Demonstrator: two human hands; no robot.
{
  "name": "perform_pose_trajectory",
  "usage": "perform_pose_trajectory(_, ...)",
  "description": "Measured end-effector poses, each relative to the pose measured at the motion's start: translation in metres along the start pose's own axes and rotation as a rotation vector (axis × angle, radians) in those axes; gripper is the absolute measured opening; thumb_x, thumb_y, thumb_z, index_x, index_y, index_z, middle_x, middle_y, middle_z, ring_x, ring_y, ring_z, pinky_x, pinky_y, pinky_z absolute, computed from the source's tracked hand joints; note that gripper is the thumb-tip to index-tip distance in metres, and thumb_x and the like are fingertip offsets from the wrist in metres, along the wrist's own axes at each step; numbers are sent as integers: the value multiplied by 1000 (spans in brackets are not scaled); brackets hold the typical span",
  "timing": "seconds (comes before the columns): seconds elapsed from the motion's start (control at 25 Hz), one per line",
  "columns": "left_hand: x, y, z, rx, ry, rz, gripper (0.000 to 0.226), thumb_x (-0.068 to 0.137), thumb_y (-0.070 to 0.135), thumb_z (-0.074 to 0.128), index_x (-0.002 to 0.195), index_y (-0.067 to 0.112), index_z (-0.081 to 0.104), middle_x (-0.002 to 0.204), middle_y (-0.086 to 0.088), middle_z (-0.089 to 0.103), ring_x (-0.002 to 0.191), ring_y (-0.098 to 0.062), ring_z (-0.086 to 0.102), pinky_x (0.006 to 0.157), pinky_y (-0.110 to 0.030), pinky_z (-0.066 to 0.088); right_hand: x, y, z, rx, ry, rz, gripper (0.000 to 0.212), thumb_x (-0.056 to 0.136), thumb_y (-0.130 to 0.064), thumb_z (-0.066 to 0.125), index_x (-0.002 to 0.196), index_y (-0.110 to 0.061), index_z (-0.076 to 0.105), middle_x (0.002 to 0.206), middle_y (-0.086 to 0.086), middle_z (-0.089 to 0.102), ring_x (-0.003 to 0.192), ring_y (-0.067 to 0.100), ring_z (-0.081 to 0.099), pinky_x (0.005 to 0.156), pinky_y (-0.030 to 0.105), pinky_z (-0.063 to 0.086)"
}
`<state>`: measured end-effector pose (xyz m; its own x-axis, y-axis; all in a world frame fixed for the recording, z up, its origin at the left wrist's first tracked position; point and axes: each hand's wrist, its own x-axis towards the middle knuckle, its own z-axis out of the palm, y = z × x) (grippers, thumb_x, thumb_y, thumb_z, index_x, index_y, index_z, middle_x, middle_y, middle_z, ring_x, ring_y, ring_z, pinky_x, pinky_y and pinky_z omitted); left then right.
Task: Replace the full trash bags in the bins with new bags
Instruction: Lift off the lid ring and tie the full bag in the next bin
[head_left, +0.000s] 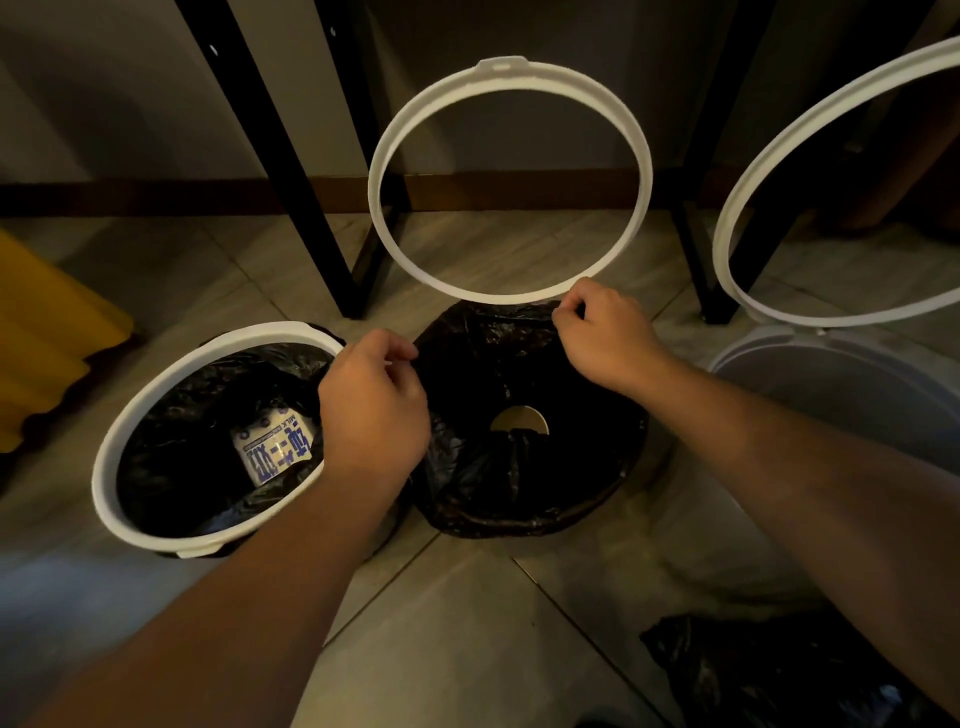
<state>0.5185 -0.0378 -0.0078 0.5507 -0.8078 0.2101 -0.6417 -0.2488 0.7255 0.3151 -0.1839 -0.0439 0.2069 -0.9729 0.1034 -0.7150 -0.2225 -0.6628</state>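
The left hand (371, 402) pinches the left edge of the black bag (467, 483) with curled fingers, and the right hand (605, 335) pinches its far edge. The bag sits in the middle, just under the raised white ring (377, 176).

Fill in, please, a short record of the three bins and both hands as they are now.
left bin: white plastic hoop lowered over black plastic liner; blue-and-white carton inside
middle bin: white hoop raised; black liner draped over rim
right bin: hoop raised; no liner visible
left hand: pinches middle liner's near-left edge
right hand: pinches its far edge
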Motion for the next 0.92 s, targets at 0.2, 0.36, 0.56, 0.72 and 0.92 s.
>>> perform_pose_trajectory(0.2, -14, 8, -9, -470, -186, -415, 32, 85, 16, 82, 106, 36, 67, 115, 10, 68, 95, -14, 72, 84, -42, 62, 2, 1, -9, 38, -40, -7, 19, 90, -41, 76, 80, -31, 64, 73, -10, 68, 67, 6, 63, 57, 26, 47)
perform_pose_trajectory(0.36, -30, -4, -24, -256, -389, -318, 30, 87, 8, 78, 98, 37, 78, 91, 14, 79, 89, -11, 75, 81, -33, 59, 0, -6, -23, 122, -110, -106, 36, 87, -7, 76, 90, -39, 62, 79, -11, 60, 66, 3, 58, 54, 13, 43)
perform_pose_trajectory(0.56, -35, 5, -35, -97, -381, -183, 42, 93, 7, 64, 119, 37, 75, 96, 10, 80, 86, -12, 75, 82, -36, 63, 1, -19, -44, 17, -307, -99, 39, 91, -18, 72, 124, -37, 66, 104, -18, 67, 72, -9, 58, 58, 6, 40)
perform_pose_trajectory(0.72, -36, 10, -48, 184, -259, 129, 64, 86, -4, 59, 144, 23, 62, 139, 15, 55, 130, -6, 46, 108, -10, 27, 0, -25, -56, -262, -475, -85, 39, 89, -51, 75, 125, -40, 66, 104, -11, 64, 85, 0, 54, 65, 21, 41)
perform_pose_trajectory(0.92, -52, 2, -57, 250, -192, 63, 40, 85, -8, 60, 106, 20, 77, 126, 2, 65, 122, -22, 60, 102, -20, 39, -9, -30, -65, -62, -442, -61, 24, 87, -27, 77, 84, -47, 62, 91, -9, 65, 78, 10, 63, 53, 21, 43)
